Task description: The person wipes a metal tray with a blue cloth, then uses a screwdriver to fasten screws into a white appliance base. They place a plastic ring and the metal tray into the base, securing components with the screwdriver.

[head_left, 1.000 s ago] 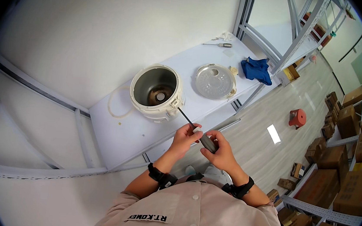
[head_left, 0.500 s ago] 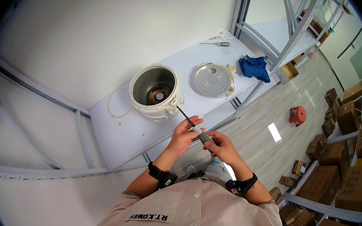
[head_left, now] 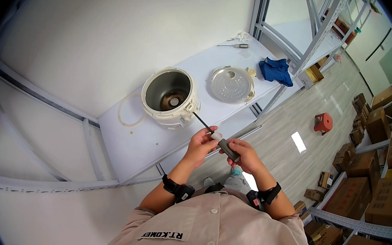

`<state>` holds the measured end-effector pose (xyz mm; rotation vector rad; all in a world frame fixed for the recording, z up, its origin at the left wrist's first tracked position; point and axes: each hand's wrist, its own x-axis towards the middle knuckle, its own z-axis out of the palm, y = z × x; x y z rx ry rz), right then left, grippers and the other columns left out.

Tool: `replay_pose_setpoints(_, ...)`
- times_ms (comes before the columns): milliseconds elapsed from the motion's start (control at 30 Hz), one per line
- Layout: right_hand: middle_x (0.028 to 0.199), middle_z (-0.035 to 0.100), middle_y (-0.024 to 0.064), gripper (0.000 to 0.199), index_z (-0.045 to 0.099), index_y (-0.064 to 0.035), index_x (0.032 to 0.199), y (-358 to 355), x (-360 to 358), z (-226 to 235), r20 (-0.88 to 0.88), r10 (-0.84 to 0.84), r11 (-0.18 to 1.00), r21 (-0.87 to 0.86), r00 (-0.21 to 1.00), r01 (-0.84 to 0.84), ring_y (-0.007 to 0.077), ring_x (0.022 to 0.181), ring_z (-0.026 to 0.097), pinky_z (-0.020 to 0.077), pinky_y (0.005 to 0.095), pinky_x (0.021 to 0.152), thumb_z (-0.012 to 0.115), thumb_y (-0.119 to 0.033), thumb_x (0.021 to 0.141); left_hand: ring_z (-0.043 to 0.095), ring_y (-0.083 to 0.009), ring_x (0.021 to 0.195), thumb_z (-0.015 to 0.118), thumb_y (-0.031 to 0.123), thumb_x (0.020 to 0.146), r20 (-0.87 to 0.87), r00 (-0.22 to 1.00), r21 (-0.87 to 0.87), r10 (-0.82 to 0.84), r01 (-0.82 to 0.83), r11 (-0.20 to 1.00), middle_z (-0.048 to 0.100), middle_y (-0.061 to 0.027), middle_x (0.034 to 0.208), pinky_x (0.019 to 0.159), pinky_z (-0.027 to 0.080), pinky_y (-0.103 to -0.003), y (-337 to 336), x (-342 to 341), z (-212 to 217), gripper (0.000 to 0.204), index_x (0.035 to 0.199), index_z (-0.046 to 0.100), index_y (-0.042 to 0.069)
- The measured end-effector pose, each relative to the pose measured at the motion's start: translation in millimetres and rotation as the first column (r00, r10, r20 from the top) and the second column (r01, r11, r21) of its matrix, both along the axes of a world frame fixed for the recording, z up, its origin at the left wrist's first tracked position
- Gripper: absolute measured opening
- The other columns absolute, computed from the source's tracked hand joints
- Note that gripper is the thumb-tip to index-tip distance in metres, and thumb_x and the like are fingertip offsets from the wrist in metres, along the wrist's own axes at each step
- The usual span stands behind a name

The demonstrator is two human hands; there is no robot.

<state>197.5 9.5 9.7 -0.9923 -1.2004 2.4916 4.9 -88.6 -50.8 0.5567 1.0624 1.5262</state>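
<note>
Both my hands are on a screwdriver (head_left: 228,150) with a dark shaft and a grey handle. My left hand (head_left: 199,147) pinches it around the light collar where shaft meets handle. The fingers of my right hand (head_left: 245,156) close around the handle's rear end. The shaft points up and left to the near right side of a white rice cooker body (head_left: 170,121), just below its rim; the tip is too small to make out. Its top is open, showing a grey inside with a brown-stained bottom and a pale round disc in the centre.
On the white table (head_left: 141,152) lie a round lid (head_left: 231,86), a pale ring (head_left: 119,115), a second screwdriver (head_left: 241,45) and a blue cloth (head_left: 276,71). Metal shelving (head_left: 324,38) rises at the far right. A red stool (head_left: 323,123) and shelves of cardboard boxes (head_left: 351,196) stand beyond.
The right hand's fingers have shifted around the handle, and the handle shows a different side. The left hand keeps its pinch. The screwdriver tip stays at the cooker's side.
</note>
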Motion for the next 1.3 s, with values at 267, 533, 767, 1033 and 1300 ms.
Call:
replay_pose_setpoints(267,0.096,0.064,0.0018,0.032,0.061,-0.0006,0.128,-4.0,0.5,-25.5,-0.095,-0.029,0.959,0.278,0.995,0.055,0.0079,0.067,0.053,0.0407,0.0256,0.057,0.071,-0.01,0.1,0.062,-0.0227,0.117,0.059,0.023,0.108,0.318,0.909,-0.065,0.27,-0.263,0.963,0.067,-0.0076,0.136,0.096,0.05,-0.036,8.0,-15.7,9.4,0.045,0.15,0.053,0.009)
replay_pose_setpoints(533,0.092,0.06,-0.001,0.032,0.061,-0.0014,0.128,-5.5,2.3,-21.9,-0.092,-0.024,0.952,0.301,0.995,0.051,0.0067,0.068,0.049,0.0382,0.0247,0.057,0.072,-0.009,0.099,0.063,-0.0138,0.105,0.068,0.03,0.106,0.422,0.796,-0.166,0.434,-0.402,0.9,0.07,0.0015,0.129,0.091,0.051,-0.032,19.5,-41.4,0.2,0.028,0.126,0.068,0.011)
replay_pose_setpoints(767,0.094,0.062,-0.0035,0.031,0.064,-0.0047,0.126,-2.9,12.1,-22.0,-0.046,0.008,0.925,0.38,0.999,0.01,0.0058,0.073,0.051,0.0414,0.0246,0.062,0.075,-0.013,0.098,0.06,-0.0101,0.091,0.072,0.032,0.104,0.381,0.82,-0.199,0.428,-0.379,0.904,0.071,0.0048,0.11,0.082,0.05,-0.028,21.8,-32.9,9.7,0.02,0.118,0.069,0.018)
replay_pose_setpoints(1033,0.103,0.065,-0.001,0.033,0.066,-0.0037,0.125,-0.7,29.1,-23.4,-0.048,-0.028,0.895,0.443,0.998,0.047,0.007,0.088,0.056,0.0466,0.0251,0.077,0.077,-0.01,0.095,0.057,-0.0096,0.089,0.071,0.031,0.105,0.344,0.846,-0.193,0.408,-0.361,0.912,0.067,0.004,0.111,0.078,0.048,-0.028,19.1,-26.3,4.1,0.021,0.121,0.069,0.017)
replay_pose_setpoints(1300,0.102,0.064,-0.0003,0.033,0.067,-0.0029,0.124,19.7,48.0,-8.0,-0.048,-0.16,0.865,0.473,0.986,0.164,0.0081,0.088,0.056,0.046,0.026,0.077,0.077,-0.01,0.093,0.056,-0.0096,0.076,0.07,0.026,0.106,-0.127,0.945,-0.153,0.301,-0.318,0.936,0.068,0.0011,0.098,0.071,0.05,-0.026,25.6,-23.6,-13.4,0.033,0.13,0.074,0.004)
